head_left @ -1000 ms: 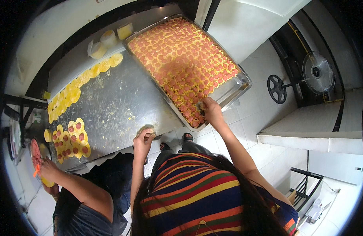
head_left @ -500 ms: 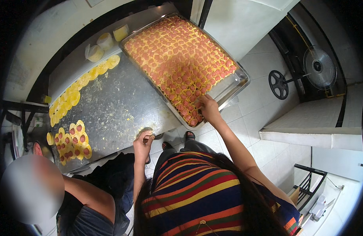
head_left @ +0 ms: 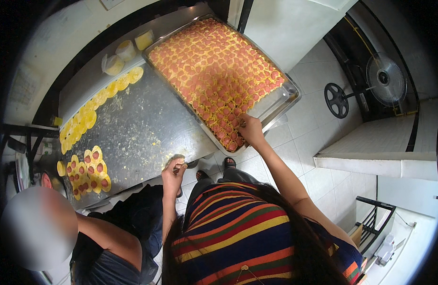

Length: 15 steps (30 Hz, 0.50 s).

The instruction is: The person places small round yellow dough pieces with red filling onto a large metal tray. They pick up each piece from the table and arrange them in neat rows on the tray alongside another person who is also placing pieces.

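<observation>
Two hands at work over a steel tabletop [head_left: 133, 128]. Left hand [head_left: 173, 172] at the tabletop's near edge, fingers curled around a small pale yellow dough disc [head_left: 175, 160]. Right hand [head_left: 250, 130] reaches to the near corner of a large metal baking tray [head_left: 280, 102], fingers pinched together at the sausage-topped rounds [head_left: 214, 71] packed in rows; what it grips cannot be told. Left of the hands, a cluster of topped dough discs [head_left: 88, 171] near a co-worker's arm [head_left: 109, 237]. Beyond, a curved line of plain yellow discs [head_left: 93, 109]. Farthest, pale dough lumps [head_left: 119, 57] by the wall.
</observation>
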Motion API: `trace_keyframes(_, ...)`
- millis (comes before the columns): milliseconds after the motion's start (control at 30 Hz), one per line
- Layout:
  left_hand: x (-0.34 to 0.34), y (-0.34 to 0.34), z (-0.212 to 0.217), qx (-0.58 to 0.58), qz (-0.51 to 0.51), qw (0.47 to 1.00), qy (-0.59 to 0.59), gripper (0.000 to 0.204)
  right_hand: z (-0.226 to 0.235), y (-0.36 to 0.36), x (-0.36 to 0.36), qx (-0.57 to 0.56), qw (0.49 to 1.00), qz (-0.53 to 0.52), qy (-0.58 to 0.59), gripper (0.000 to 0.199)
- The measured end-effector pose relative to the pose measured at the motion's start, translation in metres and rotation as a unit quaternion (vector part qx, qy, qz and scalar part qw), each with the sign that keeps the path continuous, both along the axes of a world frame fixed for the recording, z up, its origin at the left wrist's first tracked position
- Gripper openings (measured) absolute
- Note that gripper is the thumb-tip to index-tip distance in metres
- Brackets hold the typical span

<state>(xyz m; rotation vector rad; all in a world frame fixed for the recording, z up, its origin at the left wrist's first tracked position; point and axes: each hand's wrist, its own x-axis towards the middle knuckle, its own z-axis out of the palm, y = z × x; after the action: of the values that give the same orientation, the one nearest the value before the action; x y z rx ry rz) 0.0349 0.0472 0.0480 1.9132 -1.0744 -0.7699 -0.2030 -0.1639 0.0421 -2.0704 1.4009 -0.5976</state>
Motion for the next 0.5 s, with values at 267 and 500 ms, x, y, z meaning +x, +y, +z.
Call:
trace_keyframes(267, 0.019, 0.008, -0.005, -0.003, 0.051, 0.998, -0.025, 0.023, -0.035, -0.014, -0.007, 0.051, 0.997, 0.005, 0.062, 0.024)
trace_keyframes(500, 0.112, 0.044, -0.022, 0.006, 0.362, 0.907, -0.217, 0.026, -0.002, -0.006, -0.004, 0.071, 0.997, 0.003, -0.002, 0.022)
